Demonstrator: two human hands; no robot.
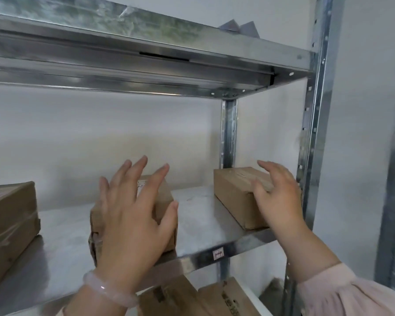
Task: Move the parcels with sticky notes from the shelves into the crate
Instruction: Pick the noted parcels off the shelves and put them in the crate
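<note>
Fingers (pixel 139 166) splayed, holding nothing; left hand (pixel 132 215) over centre parcel (pixel 165 193), right hand (pixel 281 197) at right-side parcel (pixel 233 195); sizing up grabs, probably.

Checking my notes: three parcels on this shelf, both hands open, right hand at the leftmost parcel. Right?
No. The head view shows the right hand at the rightmost parcel, not the leftmost parcel. Otherwise correct: three parcels on the shelf, both hands open, left hand before the middle parcel.

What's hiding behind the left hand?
A brown cardboard parcel on the metal shelf. The left hand covers most of its top and front, so those cannot be seen.
</note>
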